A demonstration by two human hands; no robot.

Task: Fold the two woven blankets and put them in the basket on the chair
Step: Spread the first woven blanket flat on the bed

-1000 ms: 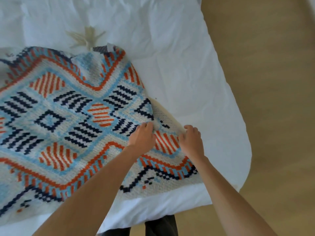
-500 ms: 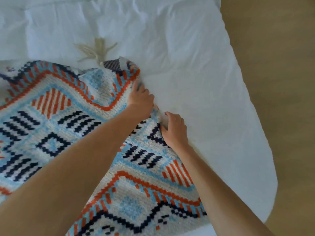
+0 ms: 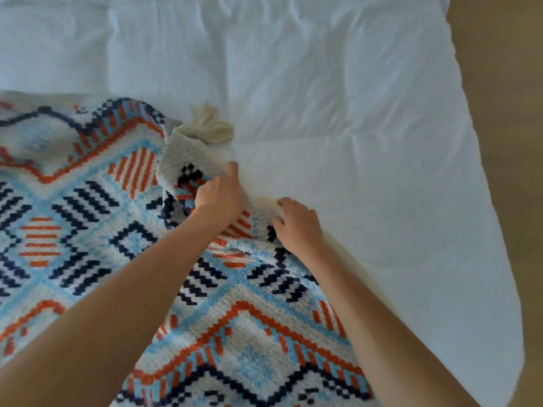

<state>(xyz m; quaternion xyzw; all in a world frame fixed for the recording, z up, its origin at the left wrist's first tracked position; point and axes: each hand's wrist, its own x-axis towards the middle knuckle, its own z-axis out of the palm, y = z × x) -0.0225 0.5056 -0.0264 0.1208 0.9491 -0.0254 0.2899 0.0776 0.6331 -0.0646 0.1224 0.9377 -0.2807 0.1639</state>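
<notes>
A woven blanket (image 3: 88, 218) with blue, orange, navy and cream patterns lies spread over the left part of a white bed. Its far right edge is bunched and lifted, with a cream tassel (image 3: 210, 127) at the corner. My left hand (image 3: 219, 195) grips that raised fold, thumb on top. My right hand (image 3: 296, 223) holds the blanket's right edge just beside it, fingers curled into the fabric. No second blanket, basket or chair is in view.
The white duvet (image 3: 352, 142) covers the bed and stretches to the right and far side. Its rounded corner drops off at the right, where wooden floor (image 3: 505, 83) shows.
Both hands have travelled along the blanket's right edge toward the far corner. The left hand now lifts a fold of the edge, and the tasselled corner has bunched up.
</notes>
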